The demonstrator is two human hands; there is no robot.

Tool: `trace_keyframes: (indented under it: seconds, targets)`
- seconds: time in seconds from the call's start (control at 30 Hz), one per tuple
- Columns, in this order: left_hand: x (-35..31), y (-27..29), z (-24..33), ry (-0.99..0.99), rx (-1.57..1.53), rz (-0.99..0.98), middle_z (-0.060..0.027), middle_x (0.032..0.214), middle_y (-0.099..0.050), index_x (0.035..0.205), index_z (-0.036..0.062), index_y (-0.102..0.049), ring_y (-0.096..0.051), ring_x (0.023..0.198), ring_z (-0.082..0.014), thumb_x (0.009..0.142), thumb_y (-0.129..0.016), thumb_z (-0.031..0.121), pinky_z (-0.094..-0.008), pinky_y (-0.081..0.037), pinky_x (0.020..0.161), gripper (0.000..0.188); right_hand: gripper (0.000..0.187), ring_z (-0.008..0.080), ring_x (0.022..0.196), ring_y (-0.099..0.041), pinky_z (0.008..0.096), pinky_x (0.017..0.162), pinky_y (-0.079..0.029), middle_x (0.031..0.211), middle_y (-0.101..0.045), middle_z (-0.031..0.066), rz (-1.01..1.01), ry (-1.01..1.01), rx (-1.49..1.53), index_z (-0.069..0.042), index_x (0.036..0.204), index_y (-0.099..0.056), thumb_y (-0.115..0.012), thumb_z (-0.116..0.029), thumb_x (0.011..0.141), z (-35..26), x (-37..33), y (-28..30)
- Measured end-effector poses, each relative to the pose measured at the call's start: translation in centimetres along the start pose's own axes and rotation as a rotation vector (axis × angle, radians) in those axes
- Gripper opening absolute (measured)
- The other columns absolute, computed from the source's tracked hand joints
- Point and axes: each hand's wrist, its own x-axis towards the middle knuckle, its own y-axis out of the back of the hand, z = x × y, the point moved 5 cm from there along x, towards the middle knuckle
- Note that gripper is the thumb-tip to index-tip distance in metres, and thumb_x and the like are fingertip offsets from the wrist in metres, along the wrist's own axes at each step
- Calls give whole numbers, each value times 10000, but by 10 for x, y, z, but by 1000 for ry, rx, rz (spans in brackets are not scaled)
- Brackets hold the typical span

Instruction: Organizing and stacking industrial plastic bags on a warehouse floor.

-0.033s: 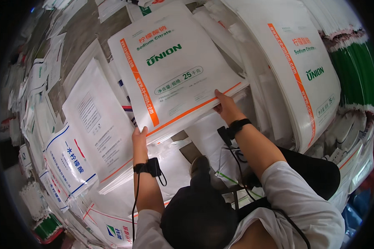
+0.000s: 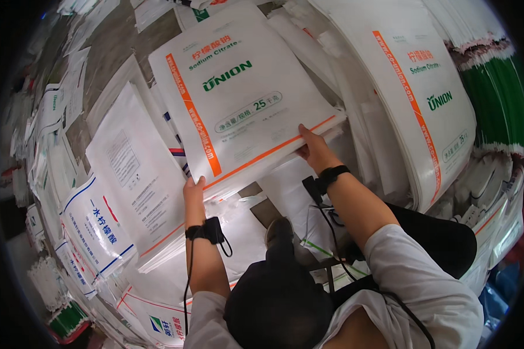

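A stack of flat white printed sacks (image 2: 239, 136) with orange bands and green lettering lies tilted in front of me. My left hand (image 2: 194, 195) grips the stack's near-left corner, its thumb on top and the other fingers hidden beneath. Farther right along the same near edge, my right hand (image 2: 315, 148) pinches the stack, thumb above and fingers mostly underneath. Both wrists wear black straps with small boxes and cables. Left of my left hand lies another pile of white sacks (image 2: 131, 168) with a printed panel and small text.
A tall pile of matching orange-banded sacks (image 2: 413, 116) stands at the right, with green sack bundles (image 2: 496, 99) beyond. Blue-lettered white sacks (image 2: 99, 224) lie at the lower left. My dark-clothed knee (image 2: 436, 244) is at the right, and a shoe (image 2: 278, 228) shows below the stack.
The stack and both hands have shifted very slightly to the left in the picture. Both hands keep their grip.
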Motion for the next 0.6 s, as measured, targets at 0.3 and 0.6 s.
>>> trace_keyframes:
  seconds: [0.3, 0.6]
  targets:
    - [39, -7, -18, -71, 678, 118, -229, 986, -709, 1024, -43, -674, -684, 925, -360, 850, -690, 236, -410, -510, 832, 329, 418, 213, 773, -713, 304, 667, -555, 930, -707, 156, 36, -162, -747, 8, 1052, -641, -592, -394, 947, -51, -13, 37]
    - [41, -22, -25, -107, 807, 176, -261, 1044, -686, 1087, -53, -649, -646, 1026, -414, 861, -655, 242, -450, -496, 902, 371, 368, 399, 1052, -616, 475, 903, -498, 1118, -655, 233, 277, 642, -1700, 21, 1132, -616, -562, -253, 892, -101, 37, 55]
